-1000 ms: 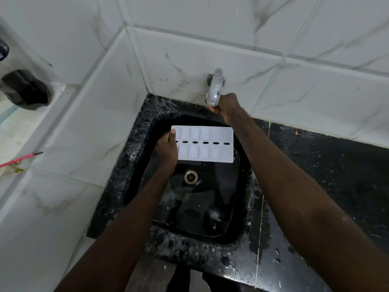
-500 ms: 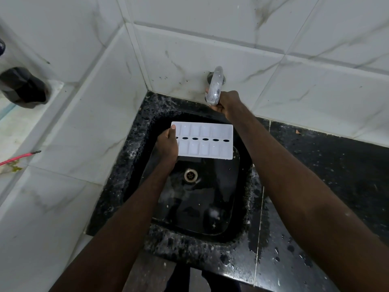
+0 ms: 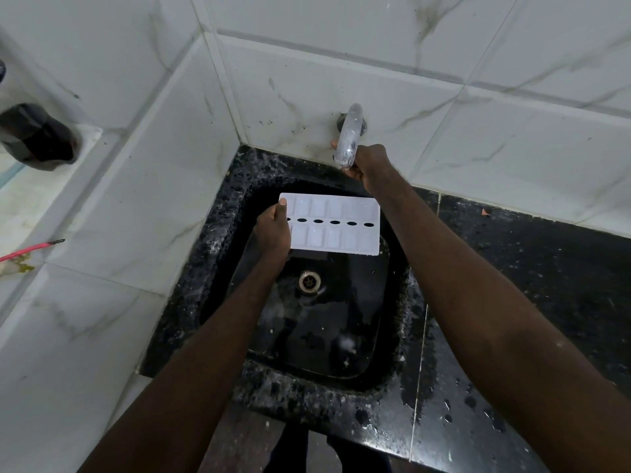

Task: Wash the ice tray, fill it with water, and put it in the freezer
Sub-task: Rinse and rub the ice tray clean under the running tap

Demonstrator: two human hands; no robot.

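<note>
A white ice tray point(image 3: 336, 225) with two rows of cells and a line of dark oval holes hangs level over the black sink point(image 3: 317, 377). My left hand point(image 3: 273, 232) grips its left end, thumb on top. Above the tray's right part, my right hand point(image 3: 367, 163) curls round the wall tap point(image 3: 349, 139), fingers wrapped under its spout. No stream of water shows below the tap.
The sink's drain point(image 3: 309, 281) lies below the tray, with wet patches on the basin floor. A wet black counter point(image 3: 532, 295) runs to the right. White marble tiles close in the left and back. A dark object point(image 3: 37, 138) and a red tool point(image 3: 30, 249) lie on the left ledge.
The tray and both hands have risen slightly in view and stay in the same grips. The view has tilted a little.
</note>
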